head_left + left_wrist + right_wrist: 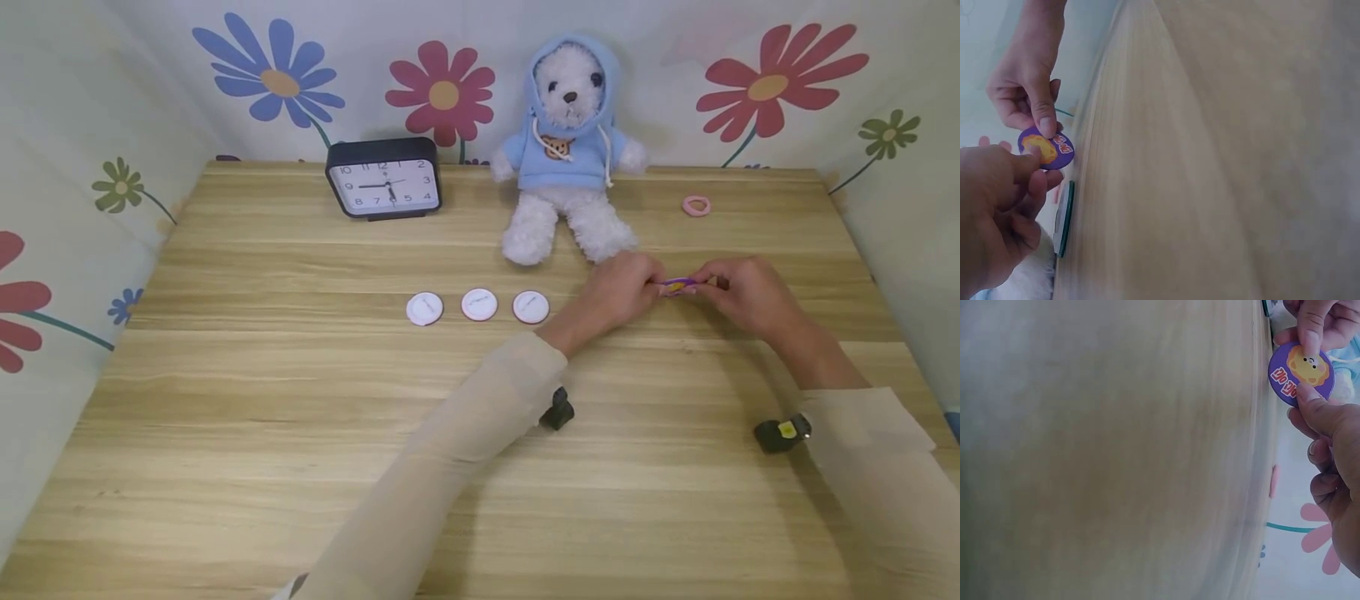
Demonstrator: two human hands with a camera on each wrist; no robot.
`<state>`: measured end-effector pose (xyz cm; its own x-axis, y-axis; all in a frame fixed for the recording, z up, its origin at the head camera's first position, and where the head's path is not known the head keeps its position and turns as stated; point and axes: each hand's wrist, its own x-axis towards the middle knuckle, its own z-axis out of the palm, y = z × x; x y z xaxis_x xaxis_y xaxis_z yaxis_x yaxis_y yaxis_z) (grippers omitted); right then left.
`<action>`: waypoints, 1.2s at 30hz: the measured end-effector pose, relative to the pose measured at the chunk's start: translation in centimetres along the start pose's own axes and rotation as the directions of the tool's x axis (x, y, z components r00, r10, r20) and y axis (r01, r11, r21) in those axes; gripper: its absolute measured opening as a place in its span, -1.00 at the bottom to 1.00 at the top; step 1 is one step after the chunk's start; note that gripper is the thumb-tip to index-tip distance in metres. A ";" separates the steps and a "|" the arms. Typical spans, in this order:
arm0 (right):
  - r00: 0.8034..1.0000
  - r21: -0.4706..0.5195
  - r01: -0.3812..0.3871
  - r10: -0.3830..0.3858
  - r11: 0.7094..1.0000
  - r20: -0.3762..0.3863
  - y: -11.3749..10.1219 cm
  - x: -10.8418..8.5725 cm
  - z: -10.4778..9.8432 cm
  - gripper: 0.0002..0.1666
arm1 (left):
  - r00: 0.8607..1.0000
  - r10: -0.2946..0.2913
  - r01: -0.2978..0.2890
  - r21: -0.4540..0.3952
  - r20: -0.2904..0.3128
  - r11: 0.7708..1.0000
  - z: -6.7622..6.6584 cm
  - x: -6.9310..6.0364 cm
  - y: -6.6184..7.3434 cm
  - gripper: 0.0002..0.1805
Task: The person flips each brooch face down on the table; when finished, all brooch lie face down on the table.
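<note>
A round purple badge point(1282, 367) carries a yellow cartoon animal face and red characters. Both hands hold it just above the table, tilted towards the wrist cameras. My left hand point(621, 287) pinches one edge between thumb and fingers, while my right hand point(750, 292) pinches the opposite edge. In the head view the badge point(678, 286) appears nearly edge-on between the fingertips. Below my left hand, the left wrist view has a green-edged disc point(1065, 219) lying on the table. Left of the hands, three white-backed round badges point(479, 304) lie in a row, pin sides up.
A white teddy bear point(566, 158) in a blue hoodie sits against the back wall, close behind the left hand. A black square clock point(386, 179) stands at the back left. A pink ring point(696, 206) lies behind the right hand on the wooden table point(262, 400).
</note>
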<state>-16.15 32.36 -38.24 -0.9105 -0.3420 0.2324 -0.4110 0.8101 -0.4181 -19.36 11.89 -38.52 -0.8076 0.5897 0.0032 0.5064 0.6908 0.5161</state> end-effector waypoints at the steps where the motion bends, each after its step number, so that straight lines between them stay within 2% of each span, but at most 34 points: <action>1: 1.000 -0.003 0.005 -0.005 1.000 -0.003 0.0 0.0 0.0 -0.97 | 1.000 0.012 -0.012 -0.022 -0.003 1.000 0.0 0.0 -0.1 -0.78; 6: 1.000 -0.010 -0.008 0.008 1.000 0.017 0.0 -0.1 -0.2 -0.94 | 0.998 0.069 -0.070 -0.100 -0.010 0.993 -0.1 -0.2 -0.3 -0.72; 11: 0.998 0.014 -0.036 0.036 0.999 0.051 0.0 -0.2 -0.3 -0.98 | 0.991 0.133 -0.132 -0.076 0.014 0.988 0.0 -0.3 -0.3 -0.75; 13: 0.997 0.025 -0.042 0.040 0.999 0.066 0.0 -0.2 -0.3 -0.94 | 0.990 0.140 -0.138 -0.070 0.019 0.988 0.2 -0.3 -0.2 -0.75; 20: 0.985 0.119 -0.071 0.051 0.990 0.165 0.3 -0.2 -0.3 -0.75 | 0.997 0.075 -0.074 -0.026 0.029 0.997 0.5 -0.4 0.2 -0.49; 26: 0.971 0.139 -0.112 0.079 0.984 0.224 0.4 -0.3 -0.3 -0.61 | 0.997 -0.003 0.002 0.007 0.072 1.000 1.0 -0.2 0.7 -0.68; 31: 0.961 0.125 -0.144 0.109 0.982 0.252 0.3 -0.2 -0.4 -0.55 | 0.998 0.001 -0.003 0.042 0.062 0.999 1.5 0.0 0.9 -0.79; 36: 0.951 0.109 -0.174 0.139 0.979 0.275 0.1 0.1 -0.4 -0.55 | 0.998 -0.004 -0.003 0.119 0.056 0.993 1.6 0.0 0.9 -0.78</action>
<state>-16.25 32.64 -37.94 -0.9357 -0.3441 -0.0784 -0.2486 0.8005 -0.5454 -18.42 13.24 -39.41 -0.7913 0.6097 -0.0466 0.5412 0.7338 0.4108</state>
